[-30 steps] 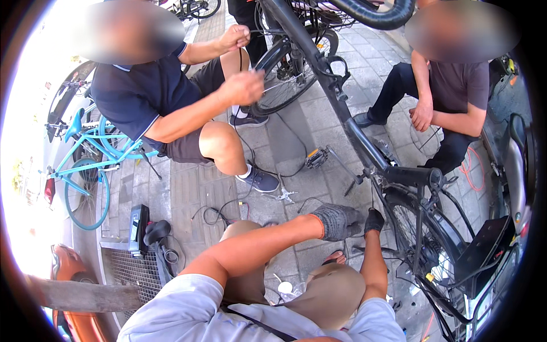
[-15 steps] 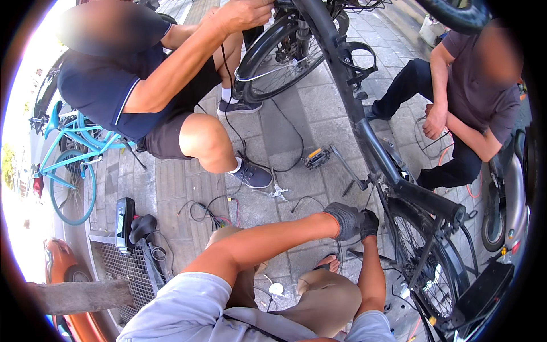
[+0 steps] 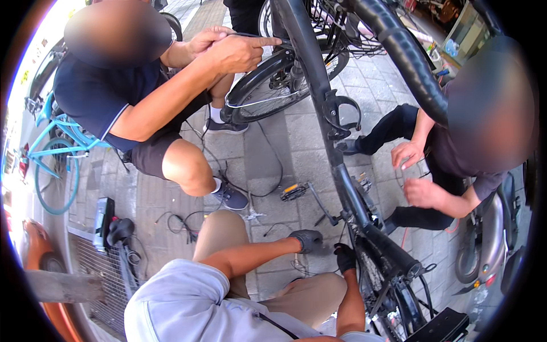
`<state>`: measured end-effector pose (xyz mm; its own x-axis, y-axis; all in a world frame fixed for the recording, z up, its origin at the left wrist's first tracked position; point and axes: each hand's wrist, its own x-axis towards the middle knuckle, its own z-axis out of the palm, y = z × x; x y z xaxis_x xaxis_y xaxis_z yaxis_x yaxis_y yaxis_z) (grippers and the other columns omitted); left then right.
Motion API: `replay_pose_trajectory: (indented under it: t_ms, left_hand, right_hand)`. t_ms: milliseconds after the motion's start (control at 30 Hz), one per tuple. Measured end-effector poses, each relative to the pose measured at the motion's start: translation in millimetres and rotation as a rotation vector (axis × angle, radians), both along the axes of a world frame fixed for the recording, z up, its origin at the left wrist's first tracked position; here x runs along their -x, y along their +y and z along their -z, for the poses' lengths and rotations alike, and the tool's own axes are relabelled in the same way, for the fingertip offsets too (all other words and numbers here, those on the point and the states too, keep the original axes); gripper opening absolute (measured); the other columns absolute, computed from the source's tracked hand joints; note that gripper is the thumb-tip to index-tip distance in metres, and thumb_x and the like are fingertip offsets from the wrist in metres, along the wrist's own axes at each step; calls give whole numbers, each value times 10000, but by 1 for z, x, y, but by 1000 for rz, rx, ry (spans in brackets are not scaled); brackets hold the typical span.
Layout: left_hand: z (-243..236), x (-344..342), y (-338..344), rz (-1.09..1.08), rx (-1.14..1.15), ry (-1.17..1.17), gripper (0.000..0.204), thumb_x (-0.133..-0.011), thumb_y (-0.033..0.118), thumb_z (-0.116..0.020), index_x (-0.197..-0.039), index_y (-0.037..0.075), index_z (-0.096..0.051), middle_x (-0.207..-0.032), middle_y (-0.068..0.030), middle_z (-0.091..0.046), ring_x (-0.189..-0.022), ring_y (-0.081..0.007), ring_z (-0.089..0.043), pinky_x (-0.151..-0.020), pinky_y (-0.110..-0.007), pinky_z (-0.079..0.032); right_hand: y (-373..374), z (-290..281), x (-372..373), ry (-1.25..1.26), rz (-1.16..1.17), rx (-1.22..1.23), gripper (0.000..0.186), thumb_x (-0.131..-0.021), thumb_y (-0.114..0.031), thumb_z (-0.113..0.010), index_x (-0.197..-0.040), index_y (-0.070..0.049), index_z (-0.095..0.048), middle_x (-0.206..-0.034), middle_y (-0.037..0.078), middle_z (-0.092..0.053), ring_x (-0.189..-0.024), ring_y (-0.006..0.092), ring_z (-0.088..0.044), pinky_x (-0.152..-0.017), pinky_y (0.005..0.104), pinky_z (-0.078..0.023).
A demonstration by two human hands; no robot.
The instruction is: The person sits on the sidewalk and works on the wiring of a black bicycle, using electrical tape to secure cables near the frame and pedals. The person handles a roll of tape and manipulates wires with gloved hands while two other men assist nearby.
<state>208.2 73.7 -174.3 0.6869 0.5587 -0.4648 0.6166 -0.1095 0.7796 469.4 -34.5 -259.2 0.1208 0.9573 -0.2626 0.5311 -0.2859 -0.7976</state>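
Note:
My left hand, in a dark grey glove, is curled beside the bicycle; its fingertips are blurred and what they hold cannot be made out. Close to the bike frame's lower end, my right hand wears a black glove. Its fingers are bent near thin cables, and their grip is too small to read. The black bicycle frame runs diagonally past both hands, with a crank and pedal on its near side. A bottle cage is fixed to the tube.
At the left, a co-worker holds a dark cable by the frame. Another person crouches at the right. Loose wires, a black saddle and a long black box lie on the paving. A turquoise bicycle stands far left.
My hands have come apart, the left moving away from the right. The left co-worker's second hand has come into view, and the right-hand person's hands have separated. The whole view has shifted.

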Motion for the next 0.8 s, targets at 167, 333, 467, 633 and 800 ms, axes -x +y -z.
replay_pose_trajectory:
  t_ms: [167, 333, 467, 633, 800]
  left_hand:
    - [112, -66, 17, 211, -523, -214, 378, -970, 292, -550, -1206, 22, -670, -1243, -200, -669, -1180, -368, -624, -987, -423, -510]
    - [210, -131, 12, -323, -334, -616, 357, -989, 245, -621, -1265, 18, -619, -1175, -176, -669, -1095, -278, -647, -935, -393, -527]
    - [140, -112, 4, -676, 570, -653, 381, -1028, 318, -597, -1203, -16, -652, -1026, -133, -712, -900, -224, -668, -815, -364, -533]
    - [120, -67, 13, -586, 168, -578, 377, -1037, 349, -565, -1163, 9, -668, -888, -112, -686, -754, -191, -636, -756, -351, -525]
    - [139, -50, -8, -471, 147, -664, 359, -1028, 345, -577, -1131, 20, -690, -868, -104, -692, -757, -175, -638, -756, -345, -533]
  right_hand:
    - [12, 2, 7, 219, 92, 218, 238, -957, -155, -601, -1113, -39, -738, -802, 44, -710, -770, 151, -674, -718, 305, -533]
    - [27, 22, 11, 381, -73, 163, 223, -966, -192, -601, -1053, -26, -722, -848, 53, -729, -769, 166, -688, -742, 326, -546]
    - [19, 47, -9, 263, -133, 191, 269, -1006, -235, -592, -1115, -14, -699, -1049, 104, -736, -1006, 201, -680, -879, 333, -514]
    - [53, 66, -4, 213, 43, -198, 275, -999, -236, -635, -1169, -23, -672, -1034, 54, -702, -971, 158, -635, -865, 323, -515]
    - [97, 22, 48, 552, 167, -77, 334, -982, -253, -631, -1236, -36, -636, -1119, 95, -665, -932, 204, -648, -803, 339, -529]
